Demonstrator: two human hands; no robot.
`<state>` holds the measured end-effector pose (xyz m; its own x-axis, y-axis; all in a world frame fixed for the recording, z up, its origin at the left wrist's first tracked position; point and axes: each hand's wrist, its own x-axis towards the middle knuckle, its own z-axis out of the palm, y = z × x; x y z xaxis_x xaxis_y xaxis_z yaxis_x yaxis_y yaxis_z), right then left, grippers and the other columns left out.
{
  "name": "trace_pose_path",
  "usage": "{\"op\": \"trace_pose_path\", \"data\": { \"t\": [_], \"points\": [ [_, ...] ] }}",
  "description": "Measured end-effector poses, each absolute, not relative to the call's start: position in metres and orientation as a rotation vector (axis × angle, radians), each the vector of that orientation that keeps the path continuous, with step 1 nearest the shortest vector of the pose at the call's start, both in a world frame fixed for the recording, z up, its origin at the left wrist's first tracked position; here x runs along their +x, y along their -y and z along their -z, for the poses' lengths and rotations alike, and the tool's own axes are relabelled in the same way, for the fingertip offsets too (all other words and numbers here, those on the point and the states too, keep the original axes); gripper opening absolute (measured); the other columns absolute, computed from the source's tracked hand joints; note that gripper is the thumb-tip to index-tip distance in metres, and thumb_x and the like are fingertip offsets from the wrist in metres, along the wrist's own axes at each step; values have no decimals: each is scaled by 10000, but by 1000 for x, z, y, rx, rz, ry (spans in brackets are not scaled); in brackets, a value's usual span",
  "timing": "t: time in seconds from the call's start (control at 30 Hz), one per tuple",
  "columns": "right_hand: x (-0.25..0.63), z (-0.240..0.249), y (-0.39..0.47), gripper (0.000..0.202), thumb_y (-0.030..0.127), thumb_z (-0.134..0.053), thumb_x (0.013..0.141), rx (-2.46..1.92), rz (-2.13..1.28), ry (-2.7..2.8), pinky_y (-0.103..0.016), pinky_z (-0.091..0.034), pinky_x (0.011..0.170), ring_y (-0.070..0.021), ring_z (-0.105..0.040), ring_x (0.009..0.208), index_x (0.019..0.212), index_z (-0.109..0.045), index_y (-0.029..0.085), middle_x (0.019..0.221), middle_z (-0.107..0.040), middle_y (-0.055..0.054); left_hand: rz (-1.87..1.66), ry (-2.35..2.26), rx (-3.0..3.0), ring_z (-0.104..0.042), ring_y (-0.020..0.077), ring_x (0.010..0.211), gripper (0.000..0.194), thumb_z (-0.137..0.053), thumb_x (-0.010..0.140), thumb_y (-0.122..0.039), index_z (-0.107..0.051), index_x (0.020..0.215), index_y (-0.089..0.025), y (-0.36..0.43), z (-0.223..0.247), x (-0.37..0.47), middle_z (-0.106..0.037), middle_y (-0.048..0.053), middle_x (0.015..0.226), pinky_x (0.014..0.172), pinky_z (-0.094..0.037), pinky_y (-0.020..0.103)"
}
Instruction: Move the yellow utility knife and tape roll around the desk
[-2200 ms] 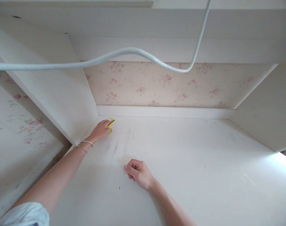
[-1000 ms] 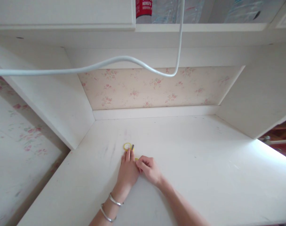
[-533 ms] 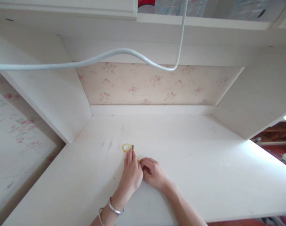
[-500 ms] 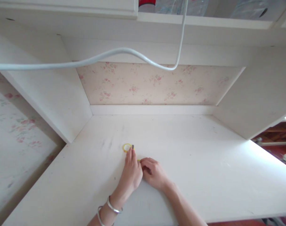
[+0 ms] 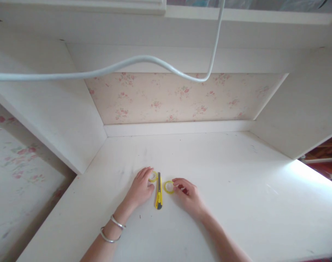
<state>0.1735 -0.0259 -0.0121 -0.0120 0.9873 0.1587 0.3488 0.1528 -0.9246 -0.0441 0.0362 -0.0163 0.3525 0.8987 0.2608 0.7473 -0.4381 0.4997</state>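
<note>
A yellow and black utility knife (image 5: 158,193) lies lengthwise on the white desk, between my two hands. To the left of its upper end is a small yellow-rimmed roll of tape (image 5: 153,177). My left hand (image 5: 140,187) rests beside that roll, thumb and fingers apart, with the fingertips at its far-left edge. Right of the knife, a second yellow-rimmed tape roll (image 5: 169,187) is pinched at its right edge by my right hand (image 5: 190,196). Two silver bangles (image 5: 111,230) circle my left wrist.
White side panels (image 5: 299,109) and a low back ledge (image 5: 179,127) enclose the desk (image 5: 223,218). Floral wallpaper (image 5: 166,94) covers the wall behind. A white cable (image 5: 146,59) hangs across the view, below an overhead cabinet (image 5: 78,5).
My left hand has moved left off the utility knife, which now lies uncovered. My right hand has moved slightly right, and the second tape roll now shows at its fingertips.
</note>
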Motion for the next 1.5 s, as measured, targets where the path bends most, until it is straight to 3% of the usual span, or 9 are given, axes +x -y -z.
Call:
{"op": "trace_pose_path", "data": {
  "t": [0.17,0.37,0.6,0.77,0.87,0.97,1.07,1.17,1.5],
  "points": [
    [174,12,5,291,459,-555,795,-1472,-1040,1121,-234,-378,474,-121,-484,461,874,-621,187,517,-518,41,-792,-1496,2360,-493,234,1155,391,-488,850,-218,-476,1237,-166,-28,17,-37,-558,97,1209,1022,-398,419],
    [172,16,-5,276,455,-566,784,-1466,-1018,1108,-221,-356,474,-112,-470,452,860,-609,192,487,-501,56,-996,-1465,2246,-514,242,1124,443,-537,860,-346,-422,1260,-193,-18,4,-30,-563,97,1183,979,-422,425],
    [172,16,1,247,431,-548,803,-1429,-1011,1172,-222,-331,451,-115,-432,454,848,-593,192,482,-460,63,-835,-1264,2340,-477,243,1164,550,-602,817,-288,-383,1318,-226,-1,7,2,-571,78,1200,1018,-368,441],
    [175,18,6,158,223,-513,766,-1453,-858,1355,-248,-417,565,-141,-522,610,903,-591,208,703,-575,10,-771,-1250,2372,-417,271,1225,627,-625,786,-297,-352,1346,-224,1,7,1,-518,86,1287,1050,-312,486],
    [175,15,10,375,128,-511,688,-1340,-677,1641,-317,-449,798,-201,-553,941,1044,-575,229,1059,-601,-49,-828,-1252,2320,-357,265,1276,651,-634,771,-298,-344,1349,-226,2,0,-10,-424,86,1376,1072,-298,453],
    [174,10,13,561,141,-585,670,-1280,-546,1910,-386,-368,969,-241,-464,1145,1215,-499,244,1242,-538,-63,-883,-1315,2180,-432,231,1196,544,-586,767,-206,-416,1284,-231,-1,-7,-24,-483,70,1286,1031,-353,403],
    [170,9,15,557,223,-640,708,-1375,-483,2004,-395,-372,963,-238,-486,1118,1242,-482,248,1226,-563,-57,-882,-1417,2000,-541,180,945,442,-510,730,-114,-505,1161,-211,-8,-8,-34,-542,55,1140,867,-457,342],
    [167,11,15,517,301,-666,727,-1449,-435,1985,-390,-388,943,-234,-507,1085,1214,-501,250,1188,-588,-54,-876,-1489,1857,-527,137,741,385,-477,702,-101,-543,1070,-189,-15,-5,-37,-559,41,1033,727,-472,298],
    [167,16,14,484,296,-658,743,-1431,-415,1944,-382,-418,916,-228,-527,1050,1196,-495,247,1143,-608,-51,-885,-1467,1820,-511,118,671,339,-484,724,-137,-556,1052,-187,-16,4,-31,-576,31,983,712,-449,286]
  ]
}}
